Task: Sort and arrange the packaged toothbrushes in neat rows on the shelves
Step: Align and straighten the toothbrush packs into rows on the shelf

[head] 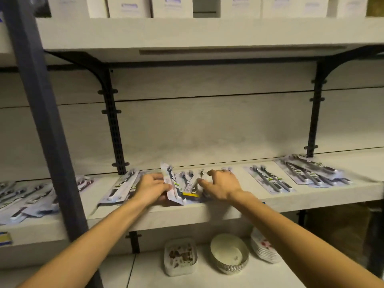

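Both hands reach onto the middle shelf [207,208] at its front edge. Left hand [152,187] grips a toothbrush pack [171,183] by its side, thumb on the front, tilting it up on edge. Right hand [222,185] rests with fingers spread and lightly bent over a heap of packs [192,187] lying between the two hands; whether it pinches one I cannot tell. Just left of the left hand lies another pack [122,189], flat and angled. Well to the right of the right hand a pair of packs [271,179] lies flat, and farther right a fanned pile [311,171] sits near the back wall. Bare shelf shows between the right hand and those packs. Far left, past a dark upright post [47,129], more packs [27,200] are scattered. Below the hands, on the lower shelf, stand a square tub [180,256] with brownish bits inside, a round tin [229,253] and a stack of dishes [262,249]. White boxes [172,6] line the top shelf.
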